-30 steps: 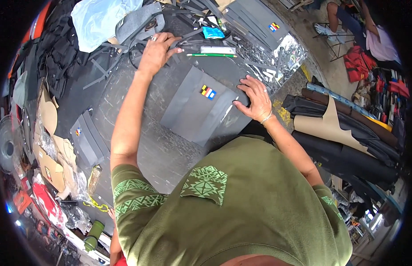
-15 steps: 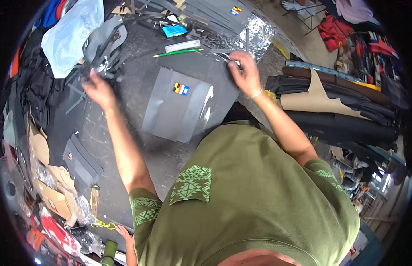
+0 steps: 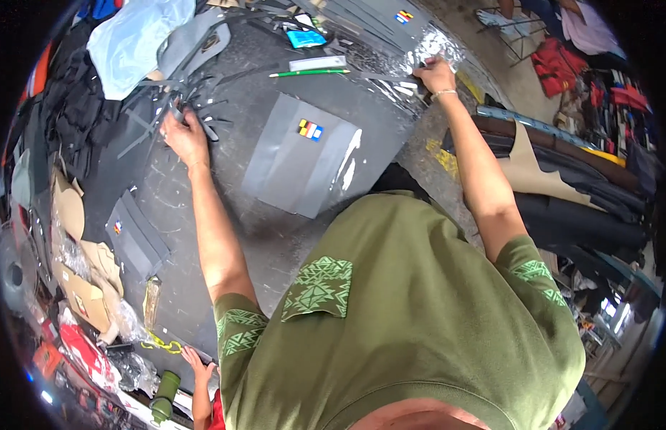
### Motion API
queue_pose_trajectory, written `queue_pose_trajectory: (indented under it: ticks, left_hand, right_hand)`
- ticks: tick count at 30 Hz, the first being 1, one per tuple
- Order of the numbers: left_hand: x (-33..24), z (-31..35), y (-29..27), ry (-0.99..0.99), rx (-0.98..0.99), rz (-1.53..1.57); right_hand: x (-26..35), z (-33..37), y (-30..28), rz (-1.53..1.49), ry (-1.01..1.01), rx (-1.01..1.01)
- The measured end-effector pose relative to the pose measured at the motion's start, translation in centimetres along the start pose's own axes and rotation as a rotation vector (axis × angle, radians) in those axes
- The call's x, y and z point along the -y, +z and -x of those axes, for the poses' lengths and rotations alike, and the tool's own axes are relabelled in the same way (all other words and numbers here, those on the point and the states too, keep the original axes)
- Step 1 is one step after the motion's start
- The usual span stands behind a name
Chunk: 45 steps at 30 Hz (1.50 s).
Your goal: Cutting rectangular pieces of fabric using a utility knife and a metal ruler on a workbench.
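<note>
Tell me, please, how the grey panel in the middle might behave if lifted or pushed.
The grey panel looks thin, so it is probably light and somewhat floppy. Lying flat on the dark table, it would likely slide rather than tip.

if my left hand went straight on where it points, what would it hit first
Probably the loose grey strips just ahead of the left hand, then perhaps the pale plastic bag; depth is unclear.

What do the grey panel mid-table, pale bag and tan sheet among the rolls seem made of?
Grey panel: perhaps coated fabric or synthetic leather; smooth, with soft sheen.
Pale bag: probably thin plastic film; translucent, crumpled, glossy.
Tan sheet: possibly card or fabric backing; matte, jagged-edged.
</note>
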<state>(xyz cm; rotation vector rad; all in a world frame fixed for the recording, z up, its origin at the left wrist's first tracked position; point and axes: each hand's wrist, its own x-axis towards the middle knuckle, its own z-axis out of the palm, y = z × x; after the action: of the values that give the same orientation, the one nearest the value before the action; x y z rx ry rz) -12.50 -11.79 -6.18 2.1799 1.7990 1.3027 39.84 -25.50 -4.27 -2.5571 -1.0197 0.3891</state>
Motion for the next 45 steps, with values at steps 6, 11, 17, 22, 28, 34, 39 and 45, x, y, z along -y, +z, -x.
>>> queue_pose_trajectory:
  ticks: [6, 11, 17, 22, 28, 34, 39, 45]
  left_hand:
    - [-0.6, 0.3, 0.7, 0.032, 0.142, -0.134]
    - [-0.3, 0.4, 0.8, 0.104, 0.070, -0.128]
    - [-2.0, 0.0, -0.5, 0.056, 0.120, -0.138]
    - [-2.4, 1.0, -0.4, -0.061, 0.123, 0.072]
    - [-2.2, 0.4, -1.7, -0.145, 0.170, 0.184]
    - [5.0, -4.2, -2.3, -0.293, -0.206, 0.117]
    - [13.2, -7.9, -2.6, -0.189, -0.017, -0.021]
    - [13.3, -10.1, -0.4, -0.228, 0.527, -0.248]
  right_hand:
    - [-0.9, -0.6, 0.2, -0.013, -0.046, -0.025]
    - [1.5, 1.3, -0.7, -0.095, -0.306, -0.184]
    - [3.7, 4.2, 0.3, -0.004, -0.564, 0.133]
    - [5.1, 4.5, -0.3, 0.093, -0.744, 0.328]
    - [6.1, 2.9, 0.2, 0.067, -0.592, 0.505]
    - [6.2, 2.6, 0.3, 0.124, -0.590, 0.503]
    - [6.3, 3.1, 0.5, 0.134, -0.588, 0.486]
    - [5.7, 3.8, -0.2, 0.097, -0.648, 0.396]
